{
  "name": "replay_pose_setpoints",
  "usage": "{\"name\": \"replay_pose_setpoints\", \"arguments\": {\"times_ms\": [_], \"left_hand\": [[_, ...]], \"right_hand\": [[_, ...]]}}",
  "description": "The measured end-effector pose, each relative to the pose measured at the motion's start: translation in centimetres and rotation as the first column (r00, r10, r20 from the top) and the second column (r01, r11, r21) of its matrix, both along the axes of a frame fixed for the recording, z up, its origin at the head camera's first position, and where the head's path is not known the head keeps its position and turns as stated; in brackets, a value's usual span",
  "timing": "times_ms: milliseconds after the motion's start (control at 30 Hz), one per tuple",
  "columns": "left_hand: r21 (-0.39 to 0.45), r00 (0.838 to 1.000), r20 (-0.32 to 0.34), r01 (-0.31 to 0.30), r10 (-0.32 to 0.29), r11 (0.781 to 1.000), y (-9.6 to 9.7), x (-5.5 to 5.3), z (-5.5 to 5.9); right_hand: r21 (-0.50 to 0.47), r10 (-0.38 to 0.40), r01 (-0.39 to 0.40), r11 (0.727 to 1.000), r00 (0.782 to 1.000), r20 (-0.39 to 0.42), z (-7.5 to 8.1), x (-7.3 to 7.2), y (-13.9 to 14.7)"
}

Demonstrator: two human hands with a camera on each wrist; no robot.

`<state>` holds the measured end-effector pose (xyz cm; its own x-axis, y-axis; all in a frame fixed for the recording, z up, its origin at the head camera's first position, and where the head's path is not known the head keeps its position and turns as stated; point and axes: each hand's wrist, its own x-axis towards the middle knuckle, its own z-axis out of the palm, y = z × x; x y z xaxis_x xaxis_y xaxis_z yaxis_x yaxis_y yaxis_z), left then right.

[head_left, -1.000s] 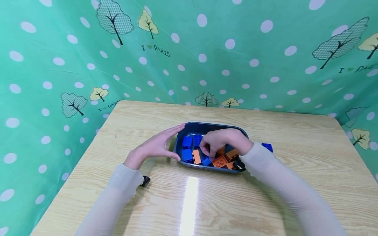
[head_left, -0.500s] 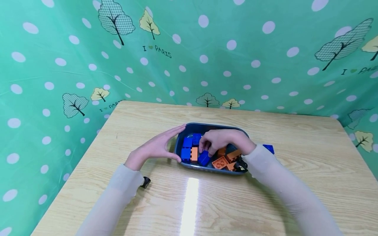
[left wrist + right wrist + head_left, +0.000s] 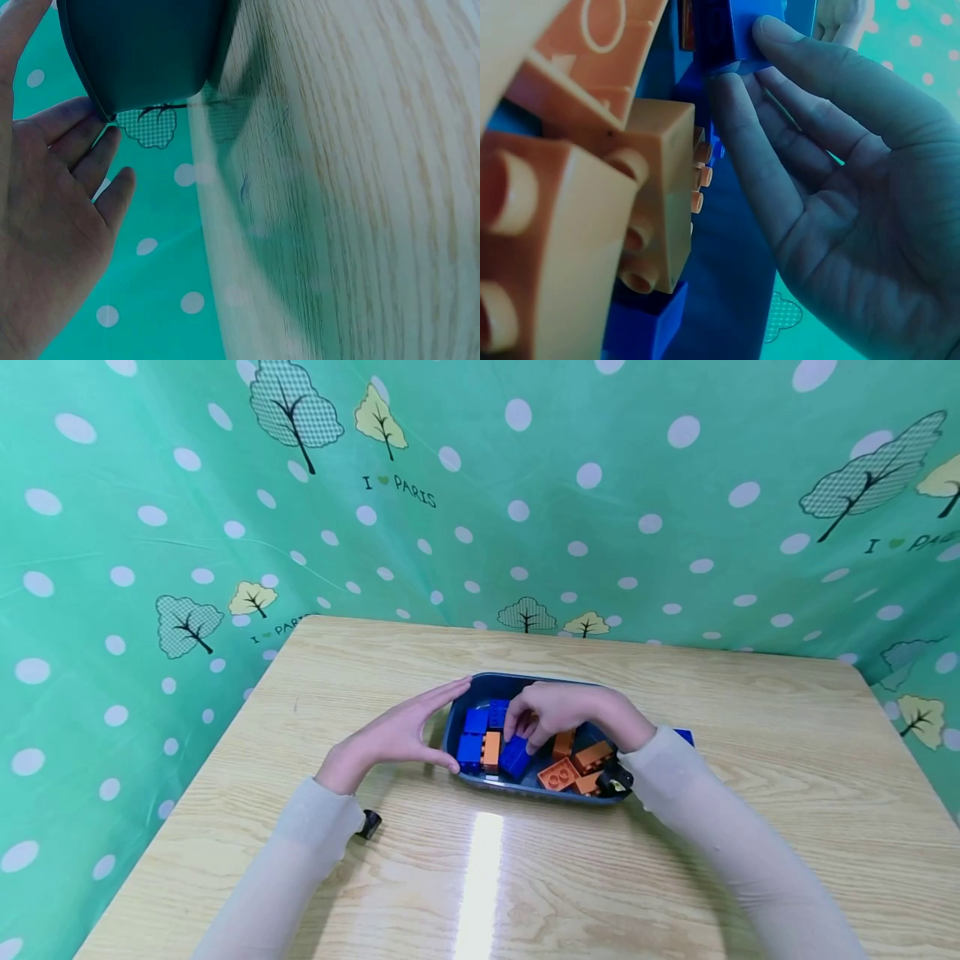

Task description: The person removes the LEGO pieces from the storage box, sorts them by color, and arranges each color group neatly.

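Observation:
A dark blue rectangular bin (image 3: 536,789) holds blue and orange toy building bricks. Inside it, my right hand (image 3: 566,710) pinches a blue brick (image 3: 514,758) between thumb and fingers; the right wrist view shows the thumb on one face of this brick (image 3: 746,34). My left hand (image 3: 397,728) touches the bin's left end, fingers and thumb spread fairly straight to the back and front corners. Several blue bricks (image 3: 471,750) are grouped at the left end, with an orange brick (image 3: 491,751) beside them. Orange bricks (image 3: 558,774) lie loosely at the right, partly hidden by my right hand and wrist.
Outside the bin, another blue brick (image 3: 684,736) lies on the wooden table (image 3: 750,760), partly behind my right sleeve. A green dotted curtain (image 3: 480,527) hangs past the table's far edge. Small black devices (image 3: 371,823) sit at both wrists.
My right hand has drawn the blue brick up from among the others and tilted it. The left-end bricks have shifted slightly closer together. My left hand has stayed at the bin's end.

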<state>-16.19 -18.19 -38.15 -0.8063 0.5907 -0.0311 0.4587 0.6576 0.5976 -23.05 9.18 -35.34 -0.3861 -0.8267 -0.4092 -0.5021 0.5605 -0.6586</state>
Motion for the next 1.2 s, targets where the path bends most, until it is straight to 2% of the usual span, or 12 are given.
{"name": "replay_pose_setpoints", "arguments": {"times_ms": [467,767,967,1200], "left_hand": [[0.003,1.000,0.000,-0.002,0.002,1.000,0.1,0.1,0.0],[0.001,1.000,-0.007,0.001,-0.001,1.000,0.0,0.0,0.0],[0.002,1.000,-0.005,-0.008,0.008,1.000,0.0,0.0,-0.1],[-0.001,1.000,-0.005,-0.005,0.005,1.000,0.0,0.0,-0.1]], "right_hand": [[-0.067,-0.033,0.033,0.997,0.999,-0.002,0.9,0.1,0.3],[-0.107,-0.048,0.042,0.993,0.998,-0.049,1.7,0.3,0.6],[-0.146,-0.051,0.046,0.988,0.998,-0.033,2.3,0.4,0.6],[-0.197,-0.054,0.038,0.980,0.995,-0.079,2.4,0.4,0.7]]}}
